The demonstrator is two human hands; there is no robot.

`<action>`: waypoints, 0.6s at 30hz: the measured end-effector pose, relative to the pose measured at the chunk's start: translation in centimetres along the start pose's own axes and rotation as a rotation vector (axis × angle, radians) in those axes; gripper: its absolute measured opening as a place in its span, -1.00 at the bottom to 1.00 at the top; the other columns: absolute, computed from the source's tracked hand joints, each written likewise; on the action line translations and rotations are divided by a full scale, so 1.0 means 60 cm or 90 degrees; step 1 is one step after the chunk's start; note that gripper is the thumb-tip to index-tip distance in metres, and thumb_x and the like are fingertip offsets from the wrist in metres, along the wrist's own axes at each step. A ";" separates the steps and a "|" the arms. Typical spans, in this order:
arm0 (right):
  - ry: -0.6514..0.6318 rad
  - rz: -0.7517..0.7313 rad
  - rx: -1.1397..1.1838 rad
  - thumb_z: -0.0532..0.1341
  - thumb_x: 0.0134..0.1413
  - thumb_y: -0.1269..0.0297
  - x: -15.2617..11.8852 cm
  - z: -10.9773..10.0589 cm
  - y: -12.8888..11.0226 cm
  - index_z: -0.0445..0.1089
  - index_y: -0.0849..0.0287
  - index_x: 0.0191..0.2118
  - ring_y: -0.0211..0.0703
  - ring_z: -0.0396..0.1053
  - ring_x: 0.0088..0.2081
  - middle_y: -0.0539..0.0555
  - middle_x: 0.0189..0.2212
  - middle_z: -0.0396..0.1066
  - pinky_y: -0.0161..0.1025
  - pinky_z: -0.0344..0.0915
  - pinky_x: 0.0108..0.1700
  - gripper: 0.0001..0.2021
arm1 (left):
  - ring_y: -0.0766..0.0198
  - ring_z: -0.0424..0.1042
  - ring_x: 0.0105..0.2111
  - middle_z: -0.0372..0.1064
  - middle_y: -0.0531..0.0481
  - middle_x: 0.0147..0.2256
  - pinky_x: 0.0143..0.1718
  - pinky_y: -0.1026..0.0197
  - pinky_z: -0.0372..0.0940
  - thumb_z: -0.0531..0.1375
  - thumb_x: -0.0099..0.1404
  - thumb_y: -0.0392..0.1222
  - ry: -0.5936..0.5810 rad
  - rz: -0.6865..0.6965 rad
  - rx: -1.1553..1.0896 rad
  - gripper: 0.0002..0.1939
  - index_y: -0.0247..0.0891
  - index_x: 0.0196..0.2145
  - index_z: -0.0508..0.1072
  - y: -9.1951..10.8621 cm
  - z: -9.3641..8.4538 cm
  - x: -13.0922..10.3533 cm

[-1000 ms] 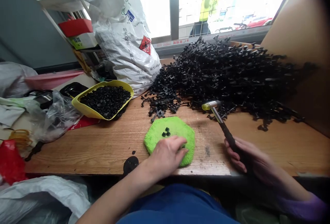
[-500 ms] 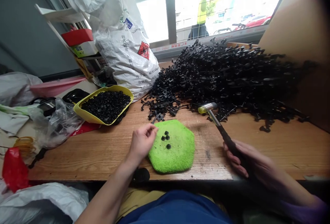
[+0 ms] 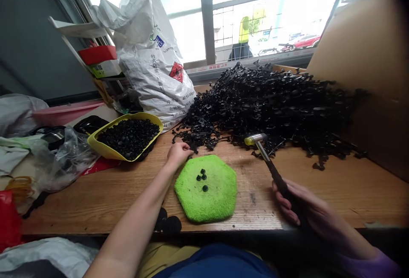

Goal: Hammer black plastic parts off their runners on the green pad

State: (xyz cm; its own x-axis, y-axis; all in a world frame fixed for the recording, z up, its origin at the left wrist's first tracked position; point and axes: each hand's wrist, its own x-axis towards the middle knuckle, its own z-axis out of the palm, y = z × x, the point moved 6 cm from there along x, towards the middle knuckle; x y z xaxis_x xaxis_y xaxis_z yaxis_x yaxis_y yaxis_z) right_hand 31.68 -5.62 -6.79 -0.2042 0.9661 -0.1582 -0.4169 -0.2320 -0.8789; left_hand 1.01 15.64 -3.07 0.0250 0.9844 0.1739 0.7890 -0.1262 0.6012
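Observation:
My left hand [image 3: 179, 154] is closed in a pinch at the near-left fringe of a heap of black plastic pieces [image 3: 271, 99]. Dark bits show at its fingertips; what they grip, if anything, I cannot make out. Just beside it lies a green fuzzy hexagonal pad [image 3: 220, 197], bearing several small black round-headed plastic parts [image 3: 205, 188]. My right hand [image 3: 297, 205] is wrapped around the dark handle of a small mallet [image 3: 268, 160], whose metal head has a yellow translucent face. That head is raised to the right of the pad.
A yellow tub [image 3: 92, 141] full of small black parts stands on the left. Behind it rises a white woven sack [image 3: 156, 69]. Plastic bags [image 3: 70, 150] clutter the far left, and a cardboard sheet [image 3: 354, 47] walls the right. Black discs [image 3: 171, 224] sit at the table's front edge.
My left hand has moved forward from the pad's left edge to the fringe of the black heap. My right hand still holds the mallet in nearly the same pose. The view has shifted slightly.

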 end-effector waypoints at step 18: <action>0.020 0.004 -0.060 0.05 0.13 0.13 -0.004 0.020 -0.010 0.30 0.17 -0.36 -0.38 0.05 -0.65 -0.02 -0.59 0.15 -0.41 -0.01 -0.63 -0.77 | 0.29 0.41 -0.39 0.44 -0.04 -0.34 -0.32 0.30 0.29 0.13 0.17 -0.20 0.016 0.146 -0.187 -0.79 -0.28 -0.24 0.46 -0.062 -0.140 -0.182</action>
State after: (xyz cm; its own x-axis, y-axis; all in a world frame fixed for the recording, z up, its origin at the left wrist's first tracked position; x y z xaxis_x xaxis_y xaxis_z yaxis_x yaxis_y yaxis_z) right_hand 30.93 -5.88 -5.67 -0.1773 0.9682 -0.1766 -0.3307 -0.2276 -0.9159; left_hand -7.36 4.35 -0.68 0.1635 0.9235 0.3471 0.5545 -0.3770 0.7419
